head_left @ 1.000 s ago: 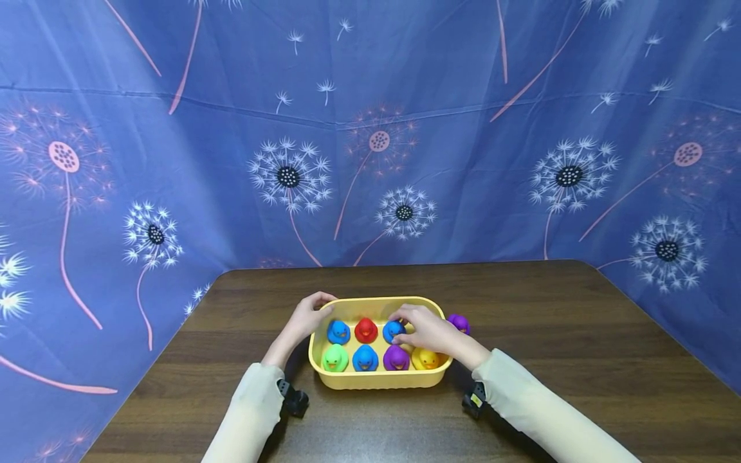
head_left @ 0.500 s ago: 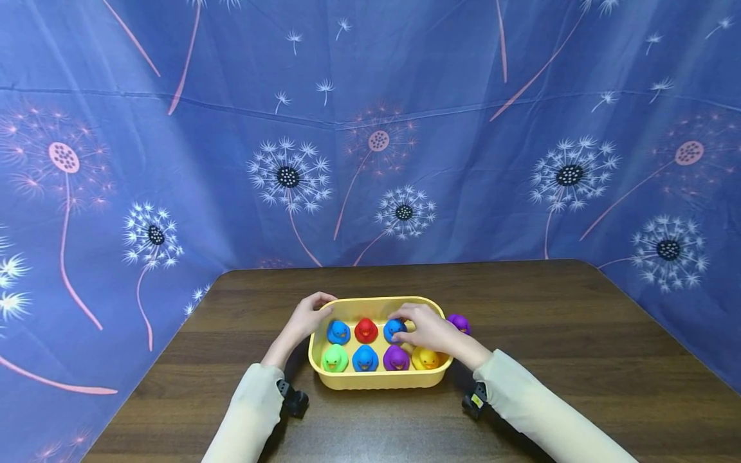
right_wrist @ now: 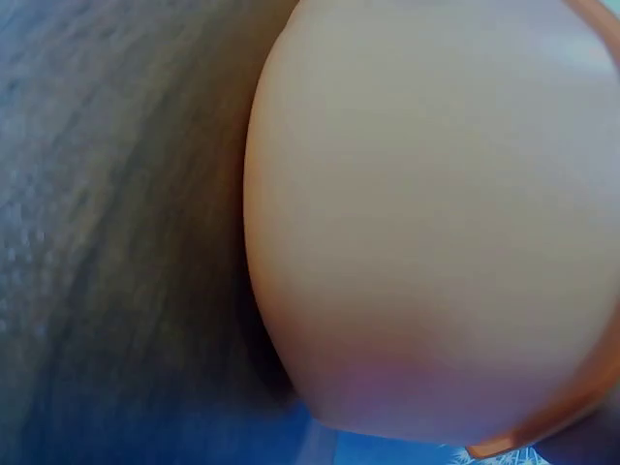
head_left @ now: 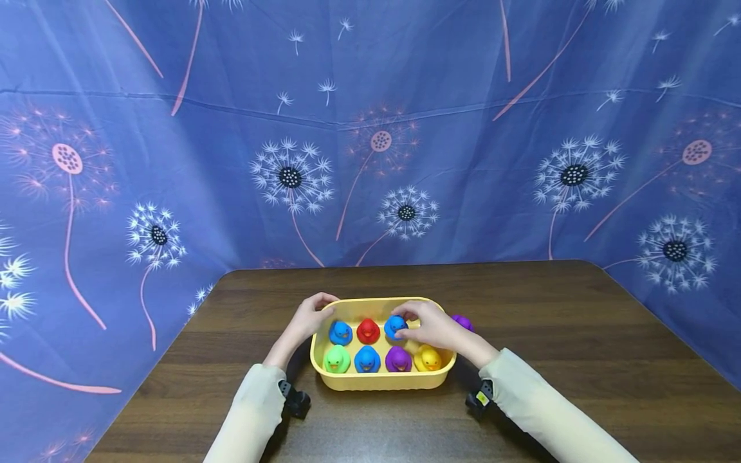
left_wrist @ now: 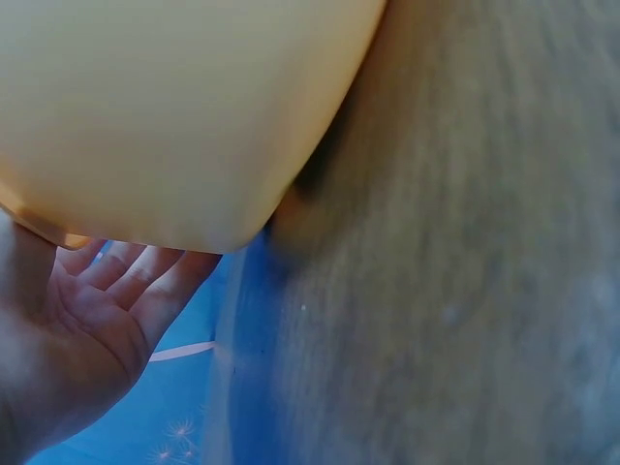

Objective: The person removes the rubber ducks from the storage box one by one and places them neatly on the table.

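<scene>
A yellow plastic tub (head_left: 382, 383) stands on the table with two rows of toy ducks in it. My right hand (head_left: 435, 328) reaches over its right side and pinches the back-row blue duck (head_left: 394, 325) between thumb and fingers. Beside that lie a red duck (head_left: 368, 332) and another blue duck (head_left: 341, 333). The front row holds a green duck (head_left: 337, 360), a blue duck (head_left: 367, 360), a purple duck (head_left: 398, 360) and a yellow duck (head_left: 427, 359). At the back left corner my left hand (head_left: 305, 323) grips the rim; the left wrist view shows fingers (left_wrist: 160, 286) against the outer wall.
A second purple duck (head_left: 464, 322) sits on the wooden table (head_left: 550, 347) just right of the tub, partly hidden by my right hand. Behind the table hangs a blue dandelion cloth (head_left: 463, 161). The tub's wall (right_wrist: 417, 213) fills most of the right wrist view.
The blue duck in my right hand has risen and tipped slightly, moving up with the fingers. My left hand stays at the tub's corner. The whole view has shifted a little.
</scene>
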Available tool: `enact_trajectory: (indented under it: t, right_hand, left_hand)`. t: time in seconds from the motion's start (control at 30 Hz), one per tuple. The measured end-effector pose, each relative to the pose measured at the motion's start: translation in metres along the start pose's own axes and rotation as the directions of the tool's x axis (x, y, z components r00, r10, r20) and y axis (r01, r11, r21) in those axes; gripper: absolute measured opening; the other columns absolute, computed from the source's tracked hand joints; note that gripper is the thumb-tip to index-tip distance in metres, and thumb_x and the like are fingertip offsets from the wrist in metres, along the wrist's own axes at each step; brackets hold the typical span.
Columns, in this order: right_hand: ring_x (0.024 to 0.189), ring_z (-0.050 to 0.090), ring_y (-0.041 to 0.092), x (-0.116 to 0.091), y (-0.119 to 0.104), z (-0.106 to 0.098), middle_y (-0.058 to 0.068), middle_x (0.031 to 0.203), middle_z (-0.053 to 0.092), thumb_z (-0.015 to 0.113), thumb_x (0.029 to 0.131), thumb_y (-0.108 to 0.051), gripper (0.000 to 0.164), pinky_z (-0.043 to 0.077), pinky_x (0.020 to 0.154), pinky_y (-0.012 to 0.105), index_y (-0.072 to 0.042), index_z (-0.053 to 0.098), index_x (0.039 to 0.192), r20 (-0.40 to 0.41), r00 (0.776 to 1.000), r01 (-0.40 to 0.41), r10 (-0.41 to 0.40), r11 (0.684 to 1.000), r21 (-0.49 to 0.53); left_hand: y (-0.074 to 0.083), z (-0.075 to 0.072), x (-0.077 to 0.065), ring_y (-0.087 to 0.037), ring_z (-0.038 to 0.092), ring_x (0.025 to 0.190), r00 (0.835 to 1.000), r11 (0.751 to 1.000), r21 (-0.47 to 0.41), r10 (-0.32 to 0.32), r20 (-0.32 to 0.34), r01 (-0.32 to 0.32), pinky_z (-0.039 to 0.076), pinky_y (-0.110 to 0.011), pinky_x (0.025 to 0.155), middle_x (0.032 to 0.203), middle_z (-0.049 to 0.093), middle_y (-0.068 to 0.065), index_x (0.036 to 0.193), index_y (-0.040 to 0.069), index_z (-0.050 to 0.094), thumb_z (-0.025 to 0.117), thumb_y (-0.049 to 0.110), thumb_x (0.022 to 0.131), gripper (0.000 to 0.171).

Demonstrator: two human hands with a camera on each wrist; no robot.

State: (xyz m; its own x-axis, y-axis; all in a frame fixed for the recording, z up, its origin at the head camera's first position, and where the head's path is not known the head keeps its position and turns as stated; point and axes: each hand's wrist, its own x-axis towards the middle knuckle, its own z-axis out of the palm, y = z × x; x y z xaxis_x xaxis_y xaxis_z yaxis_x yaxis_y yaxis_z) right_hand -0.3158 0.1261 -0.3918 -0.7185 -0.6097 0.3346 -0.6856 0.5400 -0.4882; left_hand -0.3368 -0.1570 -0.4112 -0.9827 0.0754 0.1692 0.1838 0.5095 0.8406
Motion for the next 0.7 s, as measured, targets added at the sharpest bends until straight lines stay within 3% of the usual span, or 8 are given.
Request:
enact_trajectory:
  t: [0.33,0.7]
  right_hand:
    - [0.088,0.063,0.015,-0.002,0.000,-0.003,0.000,0.096,0.069,0.075,0.079,-0.023,0.034,0.053,0.082,0.033,-0.008,0.067,0.108,-0.057,0.996,0.065,-0.064,0.998,0.019]
    - [0.088,0.062,0.013,-0.011,0.001,-0.011,-0.001,0.098,0.068,0.075,0.079,-0.026,0.038,0.052,0.081,0.039,-0.007,0.067,0.111,-0.093,0.994,0.066,-0.062,0.997,0.043]
  left_hand:
    - [-0.002,0.001,0.001,-0.026,0.058,0.103,1.000,1.000,0.012,0.007,-0.005,-0.007,0.044,-0.043,0.093,0.100,0.067,-0.009,0.103,0.005,0.065,0.059,0.007,0.089,0.016]
    - [-0.001,0.002,0.000,-0.024,0.059,0.098,1.000,1.000,0.022,0.019,-0.014,-0.019,0.045,-0.042,0.090,0.097,0.067,-0.008,0.103,0.004,0.065,0.059,0.007,0.089,0.016]
